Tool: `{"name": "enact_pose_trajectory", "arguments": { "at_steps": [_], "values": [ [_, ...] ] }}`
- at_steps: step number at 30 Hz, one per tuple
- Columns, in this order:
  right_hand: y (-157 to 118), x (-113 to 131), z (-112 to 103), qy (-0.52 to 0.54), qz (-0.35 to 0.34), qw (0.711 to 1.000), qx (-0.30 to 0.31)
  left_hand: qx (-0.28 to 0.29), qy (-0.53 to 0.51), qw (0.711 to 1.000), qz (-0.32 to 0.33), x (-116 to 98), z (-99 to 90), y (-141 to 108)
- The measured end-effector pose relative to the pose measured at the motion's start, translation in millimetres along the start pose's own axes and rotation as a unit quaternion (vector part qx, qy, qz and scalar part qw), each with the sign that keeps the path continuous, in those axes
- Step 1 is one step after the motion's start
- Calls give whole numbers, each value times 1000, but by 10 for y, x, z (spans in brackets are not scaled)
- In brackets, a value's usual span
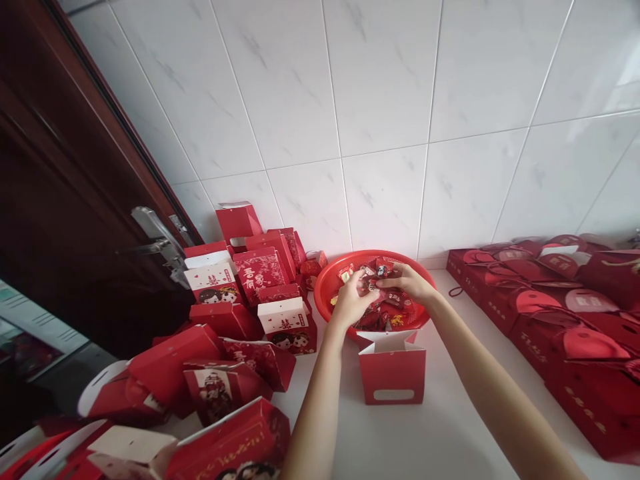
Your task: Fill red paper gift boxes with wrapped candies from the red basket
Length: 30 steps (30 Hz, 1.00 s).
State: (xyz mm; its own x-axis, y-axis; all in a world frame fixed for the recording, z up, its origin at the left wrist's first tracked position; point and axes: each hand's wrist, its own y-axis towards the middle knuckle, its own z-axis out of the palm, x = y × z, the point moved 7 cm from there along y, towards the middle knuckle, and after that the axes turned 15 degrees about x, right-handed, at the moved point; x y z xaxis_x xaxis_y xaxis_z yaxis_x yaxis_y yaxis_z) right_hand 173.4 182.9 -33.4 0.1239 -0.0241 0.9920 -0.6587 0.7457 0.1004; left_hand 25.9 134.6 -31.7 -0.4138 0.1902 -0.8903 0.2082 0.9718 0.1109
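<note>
A round red plastic basket (325, 293) stands against the tiled wall and holds wrapped candies (395, 298) in red and dark wrappers. Both of my hands are inside it. My left hand (351, 299) reaches in from the left, its fingers curved around candies near the middle. From the right comes my right hand (407, 283), fingertips on candies close to my left hand; exactly what each one pinches is too small to make out. Just in front of the basket, between my forearms, an open-topped red paper box (393, 373) stands upright on the white surface (380, 440).
Many red and white paper boxes (260, 273) crowd the left side, some standing, some tilted. Along the right lie rows of larger red boxes (540, 300) with ribbons. A dark door (75, 167) with a metal handle (159, 243) is at the far left.
</note>
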Motion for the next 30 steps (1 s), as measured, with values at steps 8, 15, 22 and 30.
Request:
{"name": "enact_pose_trajectory", "arguments": {
  "at_steps": [8,15,22,30],
  "values": [
    [-30,-150,-136,26,19,996,-79,-36,-117,992,13,196,3,99],
    [-76,-229,-165,5,30,998,-63,-40,-159,986,-3,202,1,99],
    [-85,-232,-151,-62,56,995,-50,-34,-144,989,-5,234,2,100],
    [-105,-190,-100,-37,53,997,-46,-33,-160,987,-1,304,11,121]
  ]
}}
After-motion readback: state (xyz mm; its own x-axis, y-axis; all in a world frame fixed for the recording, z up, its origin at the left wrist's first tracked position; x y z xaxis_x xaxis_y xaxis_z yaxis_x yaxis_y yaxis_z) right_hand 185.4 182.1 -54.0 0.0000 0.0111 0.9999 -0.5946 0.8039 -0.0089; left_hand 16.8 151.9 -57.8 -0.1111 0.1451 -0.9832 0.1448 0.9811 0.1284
